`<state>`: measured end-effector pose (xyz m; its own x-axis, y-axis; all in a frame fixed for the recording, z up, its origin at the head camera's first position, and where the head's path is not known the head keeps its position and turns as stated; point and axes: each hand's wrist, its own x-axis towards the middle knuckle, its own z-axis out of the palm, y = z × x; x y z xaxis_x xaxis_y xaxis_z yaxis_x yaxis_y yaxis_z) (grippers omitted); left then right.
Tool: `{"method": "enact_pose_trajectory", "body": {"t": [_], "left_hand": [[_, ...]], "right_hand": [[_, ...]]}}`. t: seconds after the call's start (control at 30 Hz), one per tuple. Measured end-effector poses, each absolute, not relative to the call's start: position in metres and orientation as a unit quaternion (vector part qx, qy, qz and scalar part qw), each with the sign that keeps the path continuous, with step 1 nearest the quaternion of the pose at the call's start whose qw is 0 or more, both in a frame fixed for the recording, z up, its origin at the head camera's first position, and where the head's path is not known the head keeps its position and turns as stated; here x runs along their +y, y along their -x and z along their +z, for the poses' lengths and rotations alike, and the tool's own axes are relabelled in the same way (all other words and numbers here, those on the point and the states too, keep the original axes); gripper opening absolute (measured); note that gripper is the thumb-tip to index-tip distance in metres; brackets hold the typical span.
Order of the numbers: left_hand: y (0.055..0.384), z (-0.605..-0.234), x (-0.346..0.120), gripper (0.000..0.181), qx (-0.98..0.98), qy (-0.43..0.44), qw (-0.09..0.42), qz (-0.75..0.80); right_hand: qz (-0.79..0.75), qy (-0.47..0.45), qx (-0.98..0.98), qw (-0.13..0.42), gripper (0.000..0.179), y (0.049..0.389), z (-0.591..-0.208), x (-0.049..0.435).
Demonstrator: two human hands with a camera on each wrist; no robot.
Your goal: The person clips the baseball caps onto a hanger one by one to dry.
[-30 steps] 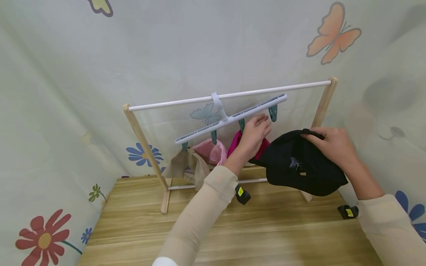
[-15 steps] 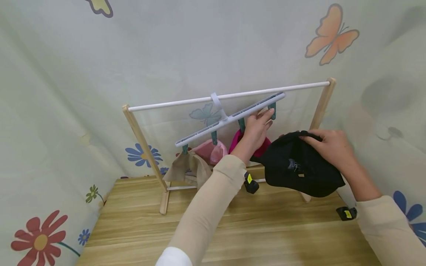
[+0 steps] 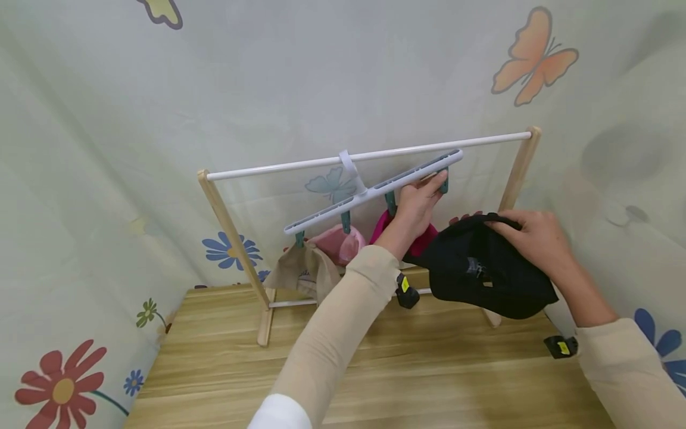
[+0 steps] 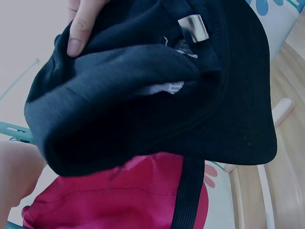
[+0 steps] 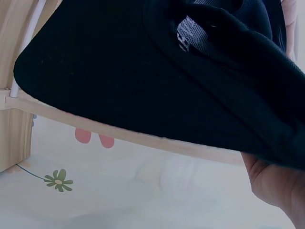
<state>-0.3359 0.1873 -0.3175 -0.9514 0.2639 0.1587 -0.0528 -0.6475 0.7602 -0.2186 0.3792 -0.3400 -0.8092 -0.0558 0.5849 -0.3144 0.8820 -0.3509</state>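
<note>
A black baseball cap [image 3: 477, 268] hangs from my right hand [image 3: 536, 241], whose thumb and fingers pinch its upper edge. The cap's brim points down, and its inside with a label shows in the left wrist view. My left hand [image 3: 418, 205] reaches up under the white clip hanger [image 3: 375, 190]. Its fingers pinch the green clip [image 3: 445, 180] at the hanger's right end, partly covering it. Other green clips hold a beige cap [image 3: 292, 268], a pink cap [image 3: 337, 241] and a magenta cap [image 4: 124, 200], which is partly behind my left hand in the head view.
The hanger hooks over the white rail [image 3: 289, 167] of a small rack with wooden legs [image 3: 230, 232]. The rack stands on a wood-grain table [image 3: 214, 369] against a printed cloth backdrop [image 3: 375, 71]. A black wrist camera [image 3: 407, 292] is on each wrist.
My left hand has moved up and right to the hanger's end clip and taken hold of it. That clip has shifted slightly. My right hand keeps the black cap nearly still.
</note>
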Motion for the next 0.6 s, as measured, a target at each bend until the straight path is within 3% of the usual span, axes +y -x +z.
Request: {"method": "enact_pose_trajectory", "body": {"t": [0.6], "left_hand": [[0.3347,-0.3189,0.1859,0.027,0.421,-0.14,0.077,0.893]], "right_hand": [[0.22,-0.094,-0.928,0.287,0.021,0.2189,-0.3416,0.3775]]}}
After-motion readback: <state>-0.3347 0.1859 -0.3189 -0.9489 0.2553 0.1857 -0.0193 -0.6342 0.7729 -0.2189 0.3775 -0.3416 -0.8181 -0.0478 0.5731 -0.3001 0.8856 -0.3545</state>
